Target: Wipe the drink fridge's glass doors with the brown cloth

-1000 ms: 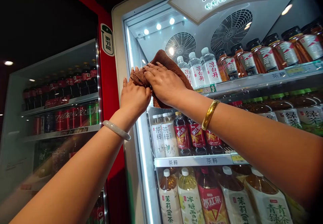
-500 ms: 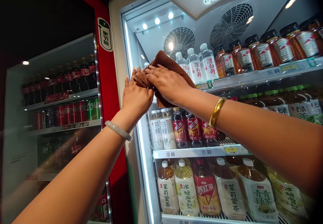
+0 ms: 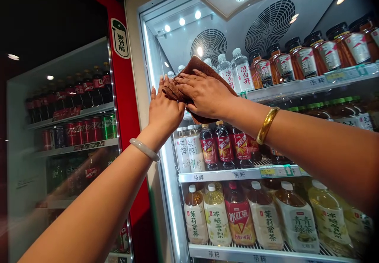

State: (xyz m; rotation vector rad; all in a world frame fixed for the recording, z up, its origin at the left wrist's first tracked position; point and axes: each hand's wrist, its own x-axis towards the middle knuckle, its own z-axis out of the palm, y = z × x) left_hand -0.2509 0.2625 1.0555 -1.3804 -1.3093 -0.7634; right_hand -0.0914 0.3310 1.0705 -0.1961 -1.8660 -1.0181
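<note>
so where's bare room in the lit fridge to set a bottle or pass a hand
Passing: above the top bottles, beneath the lamps. Setting down: perhaps the bare rack right of the red-label bottles, by the right forearm. The lowest shelf in view is crowded; glass seems in front.

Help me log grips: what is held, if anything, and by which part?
A brown cloth, at its bunched end, where the fingers of the left hand meet it; the right hand lies flat over it. Exact grip hidden.
</note>
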